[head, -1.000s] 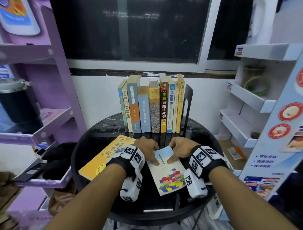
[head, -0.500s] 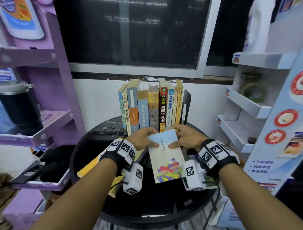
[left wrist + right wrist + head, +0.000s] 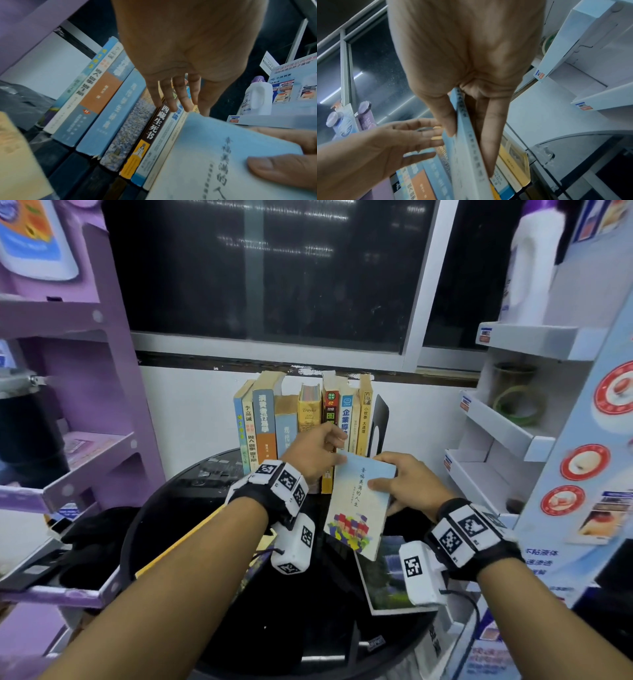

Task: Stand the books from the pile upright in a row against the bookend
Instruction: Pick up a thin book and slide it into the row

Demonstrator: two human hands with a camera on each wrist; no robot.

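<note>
The right hand (image 3: 407,484) holds the light blue book (image 3: 361,501) above the round black table (image 3: 191,508), thumb on the cover and fingers (image 3: 488,142) behind it, in front of the row of upright books (image 3: 301,422). The left hand (image 3: 315,453) has its fingers (image 3: 178,97) nearly straight and slightly spread, their tips on the spines in the row. The black bookend (image 3: 379,426) stands at the right end of the row. A yellow book (image 3: 178,546) and a green-cover book (image 3: 387,580) lie flat on the table.

head view looks down; both wrist views closely share the book row (image 3: 120,115).
</note>
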